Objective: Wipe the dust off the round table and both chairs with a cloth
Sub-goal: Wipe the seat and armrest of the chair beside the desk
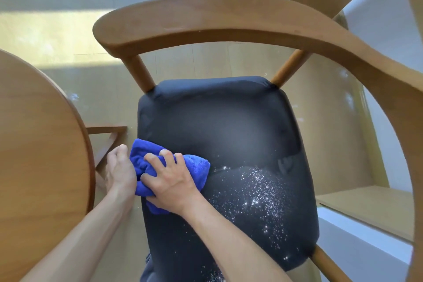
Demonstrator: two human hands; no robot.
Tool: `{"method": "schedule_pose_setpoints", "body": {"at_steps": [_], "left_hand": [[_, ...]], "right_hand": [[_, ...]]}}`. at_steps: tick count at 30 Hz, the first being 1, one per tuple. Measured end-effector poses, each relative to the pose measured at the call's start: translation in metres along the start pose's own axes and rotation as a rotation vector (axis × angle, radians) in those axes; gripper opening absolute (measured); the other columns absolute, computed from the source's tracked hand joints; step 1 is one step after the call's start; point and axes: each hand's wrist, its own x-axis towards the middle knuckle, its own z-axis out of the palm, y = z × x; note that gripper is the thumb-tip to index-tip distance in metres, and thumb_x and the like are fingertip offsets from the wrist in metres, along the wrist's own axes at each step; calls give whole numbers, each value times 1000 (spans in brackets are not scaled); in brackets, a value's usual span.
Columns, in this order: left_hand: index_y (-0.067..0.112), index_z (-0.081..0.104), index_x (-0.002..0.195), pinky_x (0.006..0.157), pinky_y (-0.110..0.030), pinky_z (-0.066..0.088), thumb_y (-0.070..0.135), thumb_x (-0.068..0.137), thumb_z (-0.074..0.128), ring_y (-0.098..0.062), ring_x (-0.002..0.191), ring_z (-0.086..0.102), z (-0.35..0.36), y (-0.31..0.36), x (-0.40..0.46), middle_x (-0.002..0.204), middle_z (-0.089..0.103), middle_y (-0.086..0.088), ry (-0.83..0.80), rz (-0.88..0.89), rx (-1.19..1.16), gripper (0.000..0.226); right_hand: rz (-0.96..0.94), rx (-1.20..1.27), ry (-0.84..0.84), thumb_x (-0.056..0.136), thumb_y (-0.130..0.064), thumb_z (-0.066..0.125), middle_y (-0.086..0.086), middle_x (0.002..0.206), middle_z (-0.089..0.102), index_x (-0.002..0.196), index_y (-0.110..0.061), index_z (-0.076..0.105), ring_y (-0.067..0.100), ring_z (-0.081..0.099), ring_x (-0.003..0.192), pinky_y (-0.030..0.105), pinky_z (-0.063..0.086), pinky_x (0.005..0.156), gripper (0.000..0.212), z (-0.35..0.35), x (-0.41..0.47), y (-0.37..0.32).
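Sunlit pale floor [57, 36] under a dusty chair by the round table [39, 144].
White dust specks [256, 190] cover the dark seat [229, 126]; right hand [174, 181] clutches a blue cloth [194, 165] at its left edge, left hand [119, 169] loosely curled beside; curved wooden backrest [206, 20] beyond.

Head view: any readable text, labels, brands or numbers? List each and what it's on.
None. No print, tag or logo shows on the blue cloth, the dark seat cushion, the wooden backrest or the round table. The white flecks on the seat are dust, not lettering.
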Motion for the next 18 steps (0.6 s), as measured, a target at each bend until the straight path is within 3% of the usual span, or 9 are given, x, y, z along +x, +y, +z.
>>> {"method": "schedule_pose_setpoints", "body": {"at_steps": [3,8,12,16,18], "left_hand": [[31,50,129,97,-37,36,53,87,35,-25,115,47,4,3,1,123,53,1,1,29,17,50],[32,43,134,104,-48,33,52,94,32,-27,125,42,10,-1,3,139,47,-1,-35,36,66,46],[34,41,135,105,-49,33,52,96,30,-28,126,42,13,-7,-1,140,44,0,-52,7,92,44],[29,48,128,103,-44,33,52,91,31,-28,117,43,16,-12,-1,132,49,-2,-72,1,79,48],[28,50,126,99,-40,33,53,90,30,-25,109,43,17,-15,0,123,53,-1,-104,-16,73,48]], "right_hand": [[12,48,99,67,-23,64,10,106,68,65,-17,64,36,59,84,39,41,63,6,-9,-11,18],[122,-30,34,60,-36,73,12,111,67,73,-22,70,38,61,88,38,43,66,20,-46,-48,78],[310,-108,25,65,-36,67,14,116,65,78,-20,73,37,58,93,40,45,68,22,-80,-92,136],[568,-103,100,70,-19,73,21,122,59,88,-10,75,47,55,99,52,48,83,21,-104,-140,184],[747,-46,123,74,-13,77,19,132,51,96,-8,73,45,51,110,51,44,95,22,-107,-154,194]]}}
